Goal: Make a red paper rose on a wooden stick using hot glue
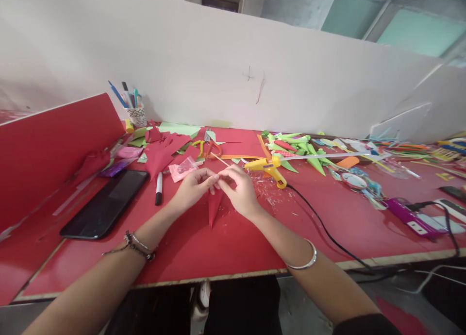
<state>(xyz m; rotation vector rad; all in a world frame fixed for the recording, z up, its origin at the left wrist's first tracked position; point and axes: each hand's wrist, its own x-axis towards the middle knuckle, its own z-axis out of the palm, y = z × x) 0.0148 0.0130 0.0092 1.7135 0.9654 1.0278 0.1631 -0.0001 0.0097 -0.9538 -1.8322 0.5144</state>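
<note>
My left hand (194, 187) and my right hand (240, 189) meet above the middle of the table, fingers pinched together. Below the fingertips a red paper cone (214, 209) points down toward me; both hands are closed on its upper part, which they largely hide. A thin pale stick (220, 159) slants up to the left from behind my right hand, and I cannot tell whether it is held. Just beyond that hand lies a yellow hot glue gun (267, 169) with a long clear glue stick (324, 155) in its back.
A black phone (105, 204), a marker (159, 188) and a small pink packet (182, 169) lie left. Red paper pieces (160, 153) and a pen cup (136, 115) stand behind. Green paper cones (315, 162), a purple power strip (411, 216) and the gun's cord (320, 223) occupy the right.
</note>
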